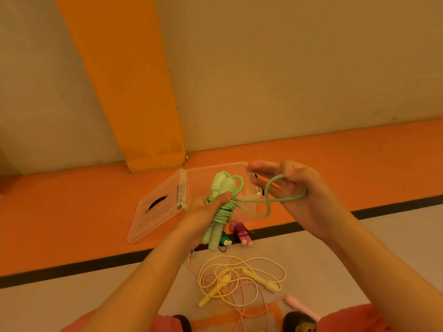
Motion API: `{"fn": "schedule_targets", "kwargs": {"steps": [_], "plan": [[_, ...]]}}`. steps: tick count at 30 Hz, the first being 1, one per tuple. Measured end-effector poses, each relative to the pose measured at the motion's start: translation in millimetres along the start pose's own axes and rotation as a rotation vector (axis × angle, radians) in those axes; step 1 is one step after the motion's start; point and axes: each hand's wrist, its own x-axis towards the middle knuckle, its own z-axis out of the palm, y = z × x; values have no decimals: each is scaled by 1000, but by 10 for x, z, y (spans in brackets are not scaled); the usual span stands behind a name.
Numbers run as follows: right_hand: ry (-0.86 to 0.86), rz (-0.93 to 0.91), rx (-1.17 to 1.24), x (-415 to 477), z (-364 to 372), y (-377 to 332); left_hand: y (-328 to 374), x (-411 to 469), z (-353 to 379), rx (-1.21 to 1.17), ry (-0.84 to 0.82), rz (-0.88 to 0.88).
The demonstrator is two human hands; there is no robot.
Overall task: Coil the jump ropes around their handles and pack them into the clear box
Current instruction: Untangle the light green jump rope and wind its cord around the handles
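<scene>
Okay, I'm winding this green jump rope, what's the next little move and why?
Probably carry the loose loop held by the right hand around the handles once more. The left hand grips them with several coils already wound at the middle, and only that loop hangs slack before packing into the clear box.

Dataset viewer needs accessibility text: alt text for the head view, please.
A person's left hand grips the paired handles of a pale green plastic jump rope, cord partly wound round them, while the right hand holds the loose loop. An open clear plastic box sits behind; a loose yellow jump rope lies nearer.
</scene>
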Motion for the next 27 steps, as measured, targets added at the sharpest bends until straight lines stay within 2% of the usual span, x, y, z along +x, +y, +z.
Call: {"fn": "schedule_targets", "kwargs": {"steps": [2,4,9,11,15,20,23,27], "plan": [[-48,7,184,-2,48,-29,-32,25,-2,48,35,-18],[-23,2,286,-4,73,-49,-52,34,7,56,47,-29],[113,15,302,27,43,-72,-31,14,57,-36,44,-69],[135,22,199,52,2,-55,-11,17,53,-93,31,-84],[182,7,-433,71,-99,78,24,31,45,-206,-37,-72],[177,117,-872,82,-169,300,59,26,56,-203,-127,-13],[195,111,-877,107,-169,358,59,6,75,-170,-177,5],[200,139,-744,134,-144,406,59,-3,73,-127,-193,7]]}}
